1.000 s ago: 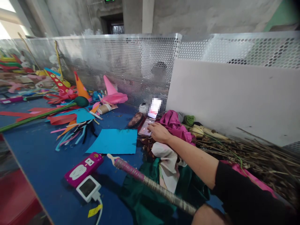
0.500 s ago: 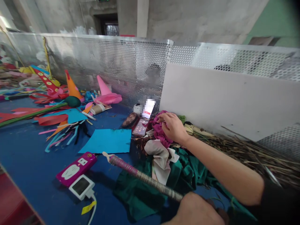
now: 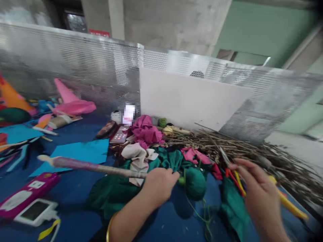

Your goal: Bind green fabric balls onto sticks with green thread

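The left hand (image 3: 158, 186) is closed around the near end of a long stick wrapped in purple and silver thread (image 3: 85, 165), which lies almost level and points to the left above the blue tabletop (image 3: 75, 188). The stick's pale tip hangs over a cyan paper sheet (image 3: 80, 153). Just beside this hand, to the right, sits a dark green ball of yarn (image 3: 194, 181), on crumpled green cloth (image 3: 111, 191).

The right hand (image 3: 259, 198) is blurred. Its fingers are half curled, and they seem to pinch scissors with red and yellow handles (image 3: 234, 176); I cannot tell how firmly. Behind the scissors lies a bundle of dry twigs (image 3: 239, 151), in front of a white board (image 3: 186, 101).

Further back are a magenta cloth (image 3: 145, 131), a phone (image 3: 119, 135) and a pink paper cone (image 3: 64, 94). A purple power strip (image 3: 27, 193) lies at the near left.
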{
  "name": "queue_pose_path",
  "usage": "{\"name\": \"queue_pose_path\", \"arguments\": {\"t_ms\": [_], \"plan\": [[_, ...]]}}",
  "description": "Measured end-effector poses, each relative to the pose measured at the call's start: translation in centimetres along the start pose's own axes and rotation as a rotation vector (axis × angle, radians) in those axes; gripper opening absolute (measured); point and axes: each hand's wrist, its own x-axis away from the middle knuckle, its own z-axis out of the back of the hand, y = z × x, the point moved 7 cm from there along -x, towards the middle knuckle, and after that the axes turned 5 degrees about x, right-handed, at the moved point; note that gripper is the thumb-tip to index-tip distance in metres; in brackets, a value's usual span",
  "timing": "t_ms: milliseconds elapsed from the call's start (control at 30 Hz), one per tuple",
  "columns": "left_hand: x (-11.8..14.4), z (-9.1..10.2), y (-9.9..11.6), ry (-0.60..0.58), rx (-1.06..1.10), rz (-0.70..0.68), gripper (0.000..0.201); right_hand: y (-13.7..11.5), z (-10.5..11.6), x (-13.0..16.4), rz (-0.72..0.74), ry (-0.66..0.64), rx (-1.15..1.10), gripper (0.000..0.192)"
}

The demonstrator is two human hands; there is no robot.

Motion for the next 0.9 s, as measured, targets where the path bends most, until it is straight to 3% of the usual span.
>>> {"name": "queue_pose_path", "arguments": {"t_ms": [100, 267, 400, 500, 600, 667, 767, 800, 900], "plan": [[-0.5, 1.6, -0.1, 0.035, -0.050, 0.064, 0.025, 3.5, -1.8, 1.3, -0.131, -0.169, -0.200, 0.043], [-1.7, 4.0, 1.4, 0.113, -0.100, 0.130, 0.027, 4.3, -6.0, 3.9, -0.372, -0.431, -0.623, 0.065], [-2.0, 4.1, 2.0, 0.136, -0.144, 0.167, 0.031, 4.2, -8.4, 7.3, -0.599, -0.630, -0.675, 0.058], [-1.8, 3.5, 2.0, 0.146, -0.117, 0.151, 0.032, 2.8, -10.0, 9.8, -0.606, -0.900, -0.746, 0.056], [-1.4, 2.8, 1.6, 0.125, -0.089, 0.130, 0.032, 1.6, -9.6, 10.3, -0.565, -1.089, -0.764, 0.037], [-1.2, 2.5, 1.1, 0.097, -0.079, 0.122, 0.032, 1.8, -7.9, 8.3, -0.548, -0.997, -0.783, 0.038], [-1.0, 2.4, 0.4, 0.044, -0.036, 0.093, 0.031, 4.0, -4.3, 3.5, -0.527, -0.566, -0.838, 0.034], [-1.0, 2.4, 0.2, 0.029, -0.006, 0.084, 0.030, 5.1, -3.2, 2.2, -0.523, -0.442, -0.799, 0.034], [-0.7, 2.9, -0.3, 0.020, 0.125, 0.076, 0.029, 8.0, -1.6, 0.1, -0.492, -0.273, -0.441, 0.035]]}}
